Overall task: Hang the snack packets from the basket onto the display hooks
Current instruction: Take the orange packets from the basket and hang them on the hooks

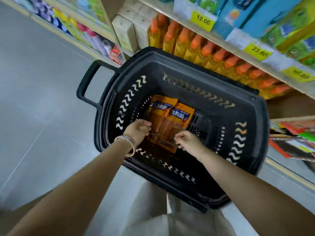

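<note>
Reaching: both arms go down into the black basket (pixel 187 70), which stands on the floor at 12 o'clock from the person.
Snack packets (pixel 170 120): two orange ones, overlapped on the basket's bottom, not yet lifted clear.
Left hand (pixel 139 129): fingers curled onto the packets' 9 o'clock edge.
Right hand (pixel 186 140): thumb and fingers seem to pinch their 5 o'clock corner; blur hides the detail.
Done: apparently nothing hung; no display hooks in view.
Remaining: lift both packets, carry them to the hooks, hang each.
Shelf: orange-capped bottles (pixel 213 50) at 1 o'clock of the basket.
</note>
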